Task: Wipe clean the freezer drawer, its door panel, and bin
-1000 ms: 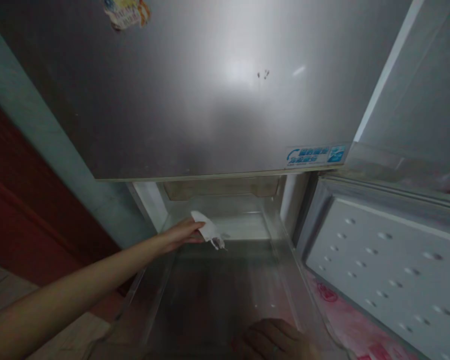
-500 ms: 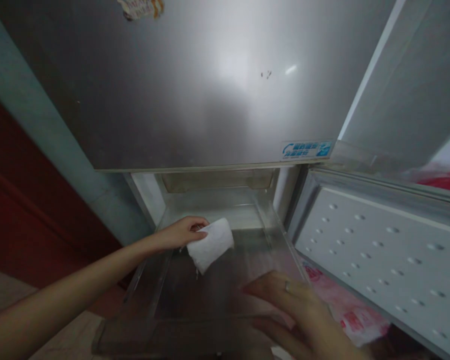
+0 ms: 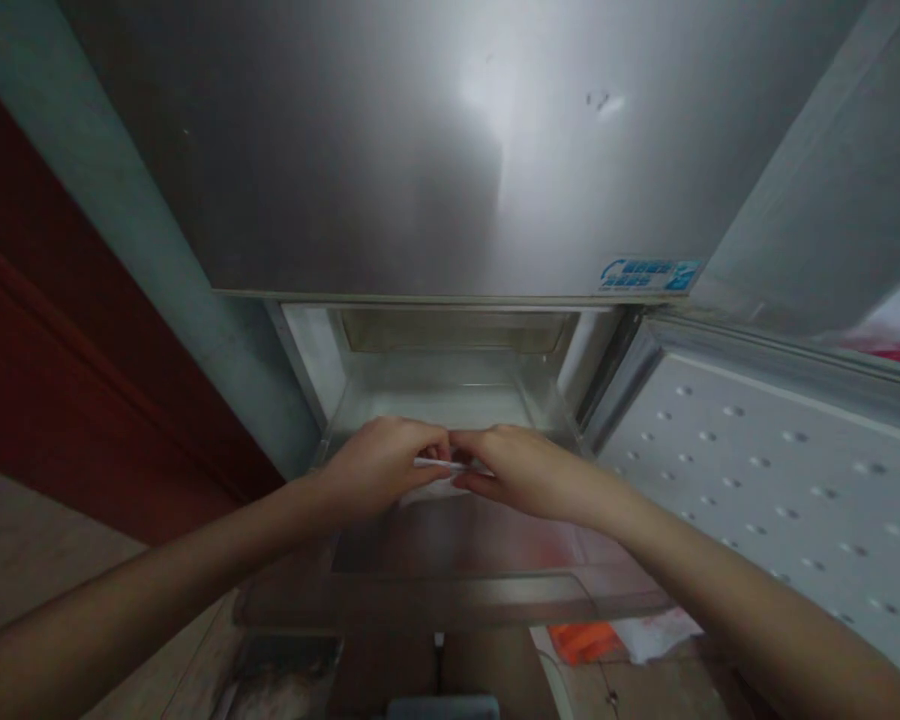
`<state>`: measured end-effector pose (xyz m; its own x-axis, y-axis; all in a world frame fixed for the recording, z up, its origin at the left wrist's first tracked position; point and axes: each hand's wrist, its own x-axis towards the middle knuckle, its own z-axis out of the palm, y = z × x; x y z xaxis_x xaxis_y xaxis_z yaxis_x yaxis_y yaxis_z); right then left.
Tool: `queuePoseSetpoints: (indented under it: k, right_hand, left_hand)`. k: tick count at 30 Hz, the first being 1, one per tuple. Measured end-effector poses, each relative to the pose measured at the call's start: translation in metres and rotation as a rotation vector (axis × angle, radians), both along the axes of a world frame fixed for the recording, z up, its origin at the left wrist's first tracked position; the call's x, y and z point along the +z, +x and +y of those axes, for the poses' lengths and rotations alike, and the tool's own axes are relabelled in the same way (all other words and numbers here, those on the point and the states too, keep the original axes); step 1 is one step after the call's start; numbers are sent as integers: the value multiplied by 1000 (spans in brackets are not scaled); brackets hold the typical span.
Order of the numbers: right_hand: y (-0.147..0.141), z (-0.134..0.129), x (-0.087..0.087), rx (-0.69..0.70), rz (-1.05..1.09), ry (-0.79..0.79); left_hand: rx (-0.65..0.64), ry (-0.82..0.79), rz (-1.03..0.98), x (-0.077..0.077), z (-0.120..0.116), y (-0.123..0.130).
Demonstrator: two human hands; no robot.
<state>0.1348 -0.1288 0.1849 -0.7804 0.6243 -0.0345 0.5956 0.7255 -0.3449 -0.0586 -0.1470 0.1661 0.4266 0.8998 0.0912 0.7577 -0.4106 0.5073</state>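
Note:
My left hand (image 3: pixel 391 462) and my right hand (image 3: pixel 525 470) meet over the pulled-out clear drawer (image 3: pixel 450 600) of a fridge. Between them they pinch a white tissue (image 3: pixel 436 488). Fingers cover much of it, and only its thin upper edge and a pale part below show. Both sets of fingertips are close together, thumbs underneath. Beneath the hands, the drawer's see-through bottom and front panel are visible.
Above stands the closed grey fridge door (image 3: pixel 390 150). On the right a lower door (image 3: pixel 765 480) with a dimpled inner panel hangs open. A red-brown wooden panel (image 3: pixel 67 360) is at left. Orange and white bags (image 3: pixel 615 640) lie on the floor.
My right hand has moved up and left to take hold of the tissue beside my left hand. The tissue, hanging from my left hand before, is now between both hands. The view has shifted.

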Motion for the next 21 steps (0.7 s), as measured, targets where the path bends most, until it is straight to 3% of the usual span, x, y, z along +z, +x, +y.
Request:
queuePoseSetpoints:
  k: [5,9,12,15,16,19,21]
  right_hand:
    - [-13,13,-7,140,-120,-168]
    - [-13,24,-17,175,-81,-316]
    - [-2,33,-27,148,5,-472]
    - [13,41,-40,76,123,-571]
    - [17,42,-44,50,164,-597]
    - [25,43,-51,-8,216,-626]
    - [23,37,-51,-18,186,-557]
  left_hand:
    - [-18,58,45,-1,-11,-4]
    - [38,128,-128,2,-26,-15]
    - [148,169,-279,-1,-54,-39]
    - [195,15,-373,-21,-93,-74]
    - [150,-45,-407,-31,-106,-84]
    - [-171,-323,-588,-67,-137,-100]
    - [-169,-440,-693,-89,-151,-92]
